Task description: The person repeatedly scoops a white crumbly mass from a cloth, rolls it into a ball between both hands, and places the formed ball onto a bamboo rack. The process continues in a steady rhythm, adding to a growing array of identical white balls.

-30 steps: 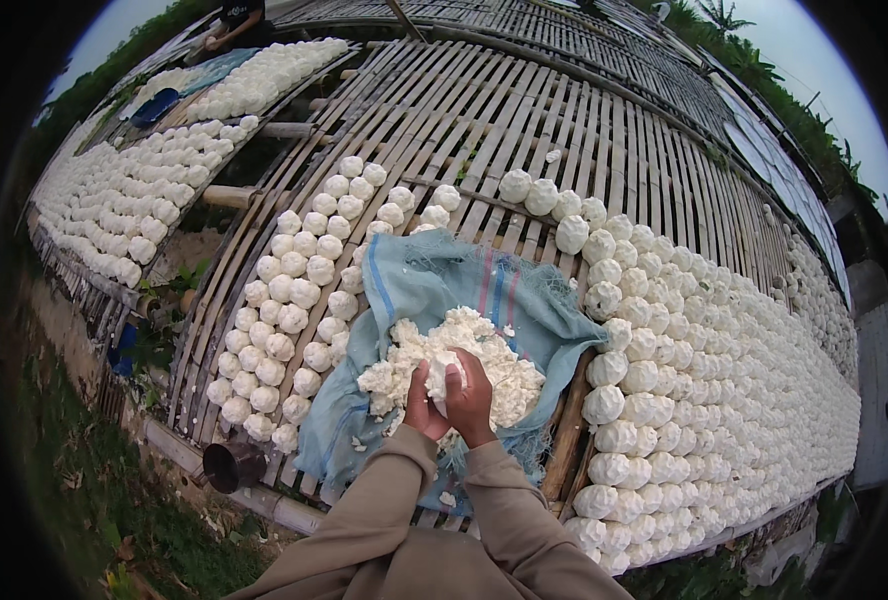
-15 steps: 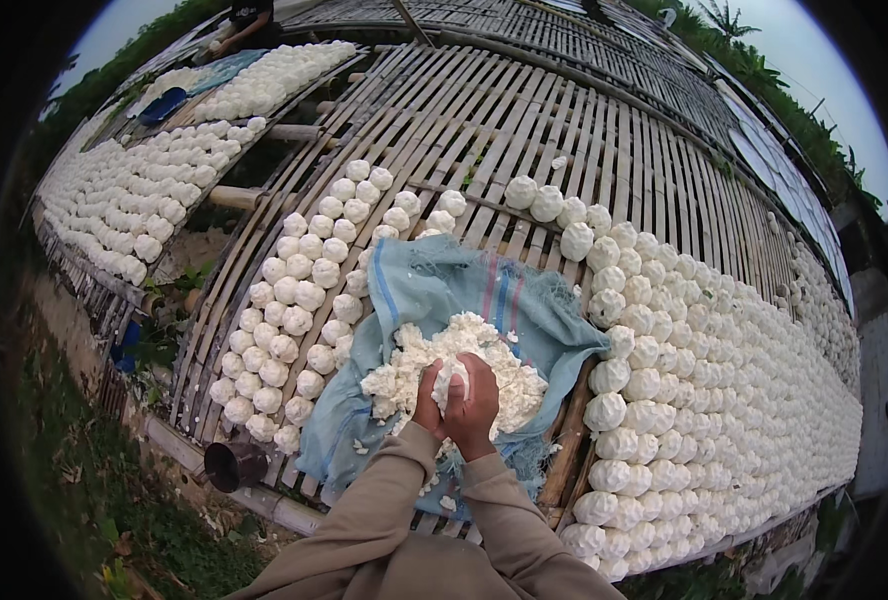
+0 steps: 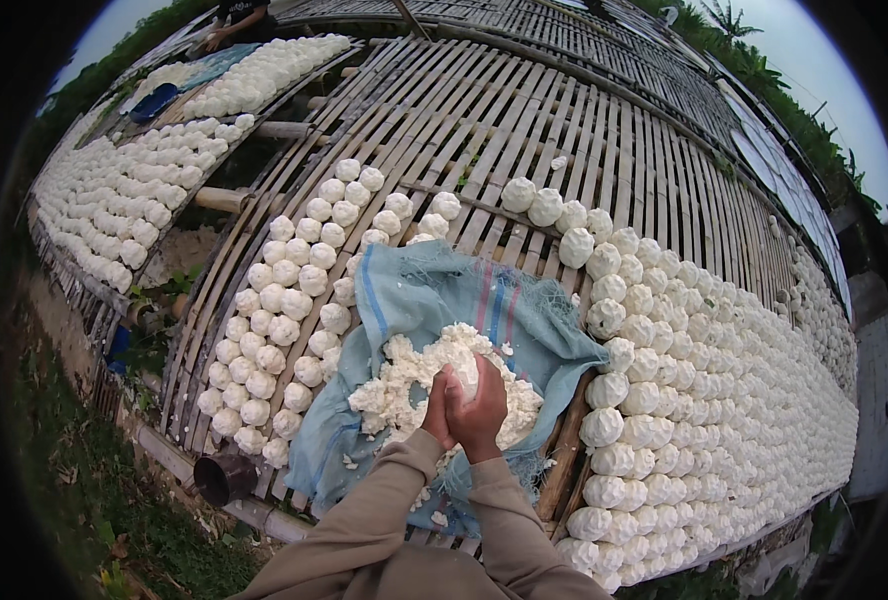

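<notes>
My left hand (image 3: 441, 408) and my right hand (image 3: 479, 408) are pressed together around a white lump (image 3: 462, 368) of crumbly, moist-looking paste. Fingers and palms cover much of the lump. Just beneath them a loose heap of the same white crumbly paste (image 3: 379, 393) is spread on a blue woven sheet (image 3: 404, 290) with frayed edges. A patch of bare sheet shows through the heap beside my left hand. To the left, rows of white hand-shaped balls (image 3: 284, 300) sit on bamboo slats, some close against the sheet.
A bamboo slat platform (image 3: 554, 110) stretches away ahead. Many white balls (image 3: 684, 400) fill its right side. At the lower left edge lies a dark round tin (image 3: 229, 478). Another rack with balls (image 3: 114, 200) stands at far left, where a person (image 3: 239, 20) is beside a blue basin (image 3: 154, 102).
My closed hands have shifted slightly right over the heap, with the lump between them. A bare patch of blue sheet now shows in the heap. The view has shifted slightly.
</notes>
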Available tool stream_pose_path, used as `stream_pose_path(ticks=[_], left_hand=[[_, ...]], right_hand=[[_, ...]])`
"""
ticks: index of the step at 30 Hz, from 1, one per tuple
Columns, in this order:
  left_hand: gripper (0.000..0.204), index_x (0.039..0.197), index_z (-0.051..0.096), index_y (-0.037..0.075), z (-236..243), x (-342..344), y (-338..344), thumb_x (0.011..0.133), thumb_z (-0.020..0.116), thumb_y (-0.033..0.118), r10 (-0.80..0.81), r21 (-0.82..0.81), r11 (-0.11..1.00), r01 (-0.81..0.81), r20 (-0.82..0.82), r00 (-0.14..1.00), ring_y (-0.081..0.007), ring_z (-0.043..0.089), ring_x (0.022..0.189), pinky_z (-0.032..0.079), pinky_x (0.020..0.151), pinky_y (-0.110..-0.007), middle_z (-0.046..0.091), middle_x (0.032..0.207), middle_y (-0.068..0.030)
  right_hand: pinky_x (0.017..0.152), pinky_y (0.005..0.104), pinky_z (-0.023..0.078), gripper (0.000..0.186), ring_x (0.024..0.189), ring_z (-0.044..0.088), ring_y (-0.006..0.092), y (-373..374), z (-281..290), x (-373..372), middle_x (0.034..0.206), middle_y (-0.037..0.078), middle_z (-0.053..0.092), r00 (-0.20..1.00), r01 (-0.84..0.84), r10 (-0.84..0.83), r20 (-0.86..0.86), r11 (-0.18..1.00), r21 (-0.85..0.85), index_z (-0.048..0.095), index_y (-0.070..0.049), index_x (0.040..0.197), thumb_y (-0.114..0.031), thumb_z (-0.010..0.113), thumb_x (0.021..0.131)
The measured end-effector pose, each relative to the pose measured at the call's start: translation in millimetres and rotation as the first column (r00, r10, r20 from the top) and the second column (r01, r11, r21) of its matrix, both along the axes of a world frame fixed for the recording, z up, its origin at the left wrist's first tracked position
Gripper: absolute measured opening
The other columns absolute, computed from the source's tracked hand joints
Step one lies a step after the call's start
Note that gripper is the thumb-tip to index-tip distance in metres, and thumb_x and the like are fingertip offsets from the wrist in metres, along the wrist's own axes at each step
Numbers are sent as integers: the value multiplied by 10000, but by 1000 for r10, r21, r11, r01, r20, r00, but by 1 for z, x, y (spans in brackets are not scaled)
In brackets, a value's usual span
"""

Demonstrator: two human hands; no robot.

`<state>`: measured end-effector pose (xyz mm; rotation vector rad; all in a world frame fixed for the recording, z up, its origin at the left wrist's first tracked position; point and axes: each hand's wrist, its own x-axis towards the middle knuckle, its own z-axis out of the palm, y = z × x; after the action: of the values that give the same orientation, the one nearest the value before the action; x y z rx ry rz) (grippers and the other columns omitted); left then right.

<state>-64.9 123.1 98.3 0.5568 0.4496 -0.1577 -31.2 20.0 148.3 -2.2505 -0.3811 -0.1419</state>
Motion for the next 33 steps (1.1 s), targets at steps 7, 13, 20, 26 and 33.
stream_pose_path(ticks=[7, 13, 20, 26, 33], left_hand=[[760, 1556, 438, 108, -22, 30, 4, 1045, 430, 670, -158, -150, 976, 160, 26, 987, -227, 579, 1361, 484, 1107, -537, 555, 1526, -84], [890, 1633, 314, 68, -12, 83, -1, 1041, 390, 728, -294, 188, 948, 256, 211, 932, -220, 473, 1461, 437, 1162, -416, 458, 1601, -111], [755, 1520, 474, 14, -24, 111, 44, 1025, 598, 569, -129, 604, 795, -56, 259, 957, -246, 517, 1374, 434, 1125, -396, 506, 1519, -129], [493, 1368, 614, 39, -66, 43, 83, 1010, 689, 369, -58, 856, 515, -48, 91, 994, -246, 603, 1235, 496, 1019, -399, 601, 1365, -110], [472, 1341, 611, -8, -84, -8, 94, 934, 734, 198, -87, 998, -36, -56, 52, 995, -377, 575, 1261, 460, 1084, -460, 596, 1359, -193]], right_hand=[[1069, 468, 484, 507, 1248, 636, 385, -11, -19, 39, 1268, 178, 689, 975, 135, -147, 168, 987, 82, 649, -49, 1332, -415, 683, 983], [1010, 420, 527, 837, 1172, 677, 333, -49, -27, 84, 1243, 209, 678, 965, 50, -24, -260, 994, 94, 511, -1, 1417, -386, 903, 785], [981, 382, 518, 708, 1112, 643, 258, -68, -47, 253, 1197, 132, 629, 971, 237, -236, -38, 926, 293, 531, -21, 1317, -236, 887, 744], [981, 503, 509, 761, 1138, 631, 429, -57, -96, 415, 1214, 247, 648, 919, 342, -316, 237, 937, -75, 554, -33, 1329, -324, 892, 711], [954, 486, 546, 671, 1104, 677, 381, -30, -117, 385, 1192, 209, 678, 792, 521, -255, 555, 756, -396, 580, -33, 1351, -321, 871, 819]])
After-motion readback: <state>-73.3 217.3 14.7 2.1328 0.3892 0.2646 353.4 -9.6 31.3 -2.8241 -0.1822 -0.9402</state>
